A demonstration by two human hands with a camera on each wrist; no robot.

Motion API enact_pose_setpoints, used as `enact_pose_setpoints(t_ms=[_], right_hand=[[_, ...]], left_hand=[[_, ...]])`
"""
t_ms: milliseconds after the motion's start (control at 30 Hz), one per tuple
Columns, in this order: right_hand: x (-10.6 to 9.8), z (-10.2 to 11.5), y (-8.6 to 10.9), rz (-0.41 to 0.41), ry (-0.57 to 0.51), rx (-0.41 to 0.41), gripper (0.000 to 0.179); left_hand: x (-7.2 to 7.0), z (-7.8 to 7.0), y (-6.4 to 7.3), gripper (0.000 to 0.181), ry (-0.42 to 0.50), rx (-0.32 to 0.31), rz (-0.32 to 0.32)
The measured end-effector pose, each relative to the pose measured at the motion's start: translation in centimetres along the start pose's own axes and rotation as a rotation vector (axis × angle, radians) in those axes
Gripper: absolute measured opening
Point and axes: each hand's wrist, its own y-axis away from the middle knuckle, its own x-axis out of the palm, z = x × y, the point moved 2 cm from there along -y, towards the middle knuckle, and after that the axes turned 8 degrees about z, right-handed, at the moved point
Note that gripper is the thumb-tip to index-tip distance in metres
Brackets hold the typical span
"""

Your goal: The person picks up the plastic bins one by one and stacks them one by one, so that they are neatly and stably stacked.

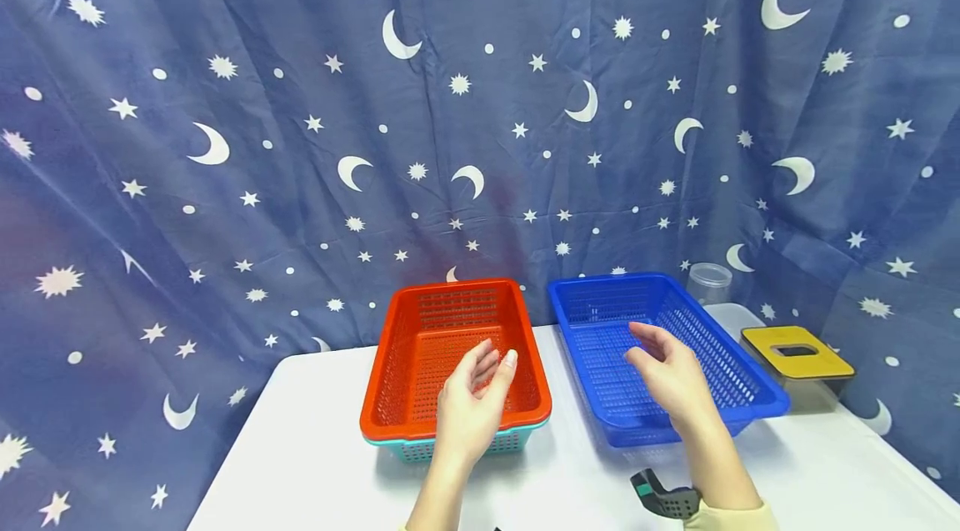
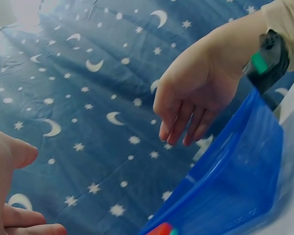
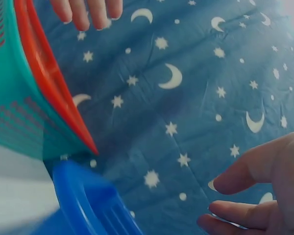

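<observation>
My left hand [image 1: 471, 406] hovers over the near part of the red basket [image 1: 387, 348], its fingers loosely bent and nothing between them. That red basket sits nested in a teal basket [image 1: 415, 452]. Over the blue basket [image 1: 757, 406] is my right hand [image 1: 670, 373], thumb and fingers apart, holding nothing. In the left wrist view the right hand [image 2: 201, 93] hangs above the rim of the blue basket [image 2: 235, 181] with relaxed fingers. The right wrist view shows thumb and fingers of the right hand [image 3: 279, 181] with a gap between them.
A box with a yellow lid [image 1: 772, 340] stands right of the blue basket. Behind it are a clear round jar [image 1: 709, 283] and a whitish container [image 1: 733, 316]. All stand on a white table [image 1: 300, 431], before a blue curtain [image 1: 262, 139] with moons and stars.
</observation>
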Motion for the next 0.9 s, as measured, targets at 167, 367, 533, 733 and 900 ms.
enact_pose_setpoints(t_ms=[167, 367, 533, 733, 900], right_hand=[[-1.2, -0.9, 0.0, 0.002, 0.074, 0.002, 0.053], [-3.5, -2.2, 0.0, -0.043, 0.125, 0.031, 0.057], [-5.5, -3.7, 0.3, -0.134, 0.139, 0.126, 0.058], [-6.8, -5.0, 0.3, -0.252, 0.112, 0.232, 0.058], [-8.1, -6.0, 0.4, -0.33, 0.096, 0.283, 0.058]], left_hand=[[1.8, -0.4, 0.1, 0.069, 0.034, -0.001, 0.042], [3.8, -0.8, 0.2, 0.068, 0.09, 0.019, 0.067], [5.6, -1.3, 0.6, 0.067, 0.089, 0.045, 0.096], [7.9, -0.9, 1.8, 0.074, 0.088, -0.005, 0.14], [8.9, -0.3, 2.5, 0.074, 0.09, -0.047, 0.141]])
